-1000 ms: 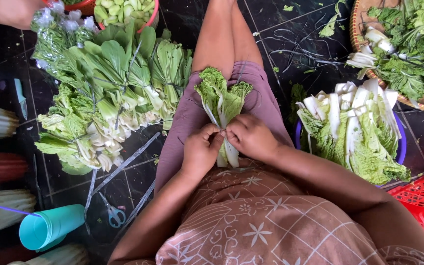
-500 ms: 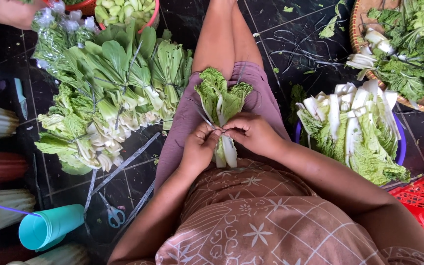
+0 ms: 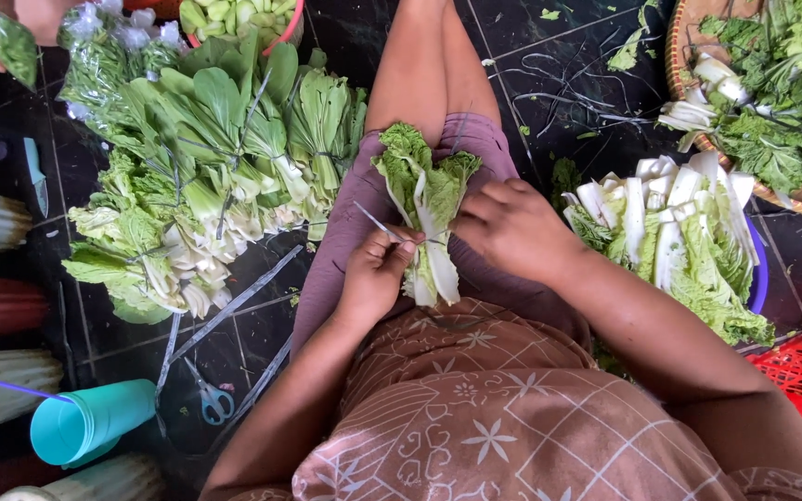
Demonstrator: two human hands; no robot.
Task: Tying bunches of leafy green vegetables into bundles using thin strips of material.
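Observation:
A small bundle of leafy greens [image 3: 426, 199] with white stalks lies on my lap, leaves pointing away from me. My left hand [image 3: 375, 274] pinches a thin grey tie strip [image 3: 375, 223] at the bundle's left side, near the stalk ends. My right hand [image 3: 512, 227] rests against the bundle's right side, fingers curled around it and the strip. The strip crosses the stalks between the two hands.
A heap of tied green bundles [image 3: 206, 176] lies on the dark tiled floor at left. A blue basin of loose white-stalked greens [image 3: 679, 237] stands at right, a woven basket [image 3: 772, 93] behind it, a red crate [image 3: 795, 366] beside. Scissors [image 3: 211, 399], a teal cup [image 3: 85, 427] and another person's hand [image 3: 20, 23] are left.
My hands have drawn apart: the left slid down and left pulling the strip, the right moved to the bundle's right side. The bundle's stalks are now exposed between them.

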